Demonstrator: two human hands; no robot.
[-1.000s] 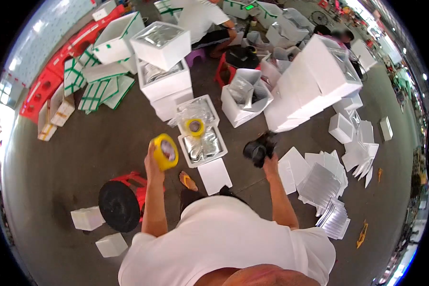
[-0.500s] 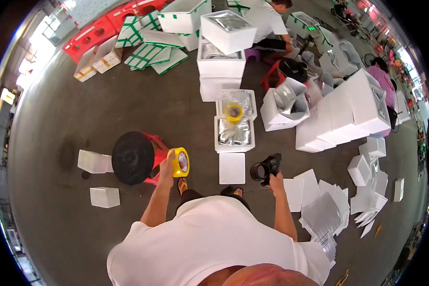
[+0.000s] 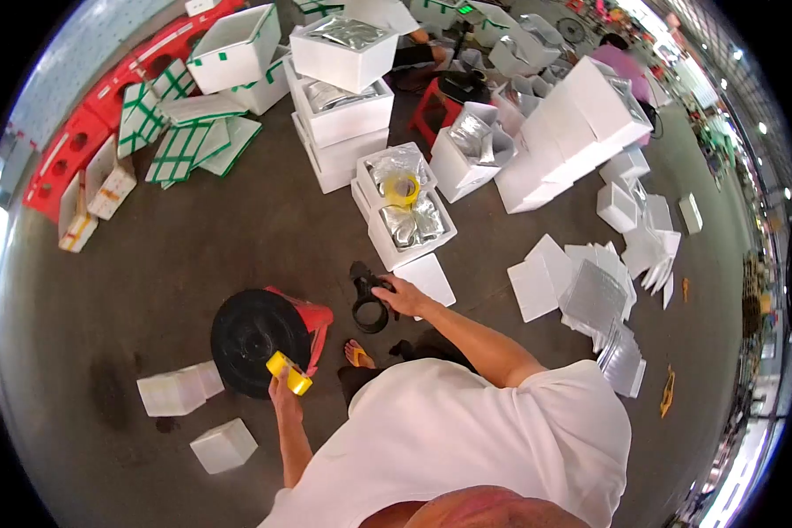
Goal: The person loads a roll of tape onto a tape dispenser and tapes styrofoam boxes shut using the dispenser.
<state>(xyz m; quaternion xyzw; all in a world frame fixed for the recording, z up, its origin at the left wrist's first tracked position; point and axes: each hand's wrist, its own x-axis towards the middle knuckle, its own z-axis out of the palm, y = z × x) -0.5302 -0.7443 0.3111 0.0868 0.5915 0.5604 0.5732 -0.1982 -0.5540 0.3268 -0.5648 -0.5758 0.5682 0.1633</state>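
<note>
Nearby, stool (image 3: 253, 336) beside yellow tape (image 3: 289, 373)

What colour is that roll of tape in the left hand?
The roll of tape in the left hand is bright yellow; the head view shows it best.

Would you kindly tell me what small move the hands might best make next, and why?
Probably bring the yellow tape roll toward the black tape dispenser: the left hand holds the roll, the right hand holds the dispenser, whose ring appears to carry no tape, and the two are apart.
</note>
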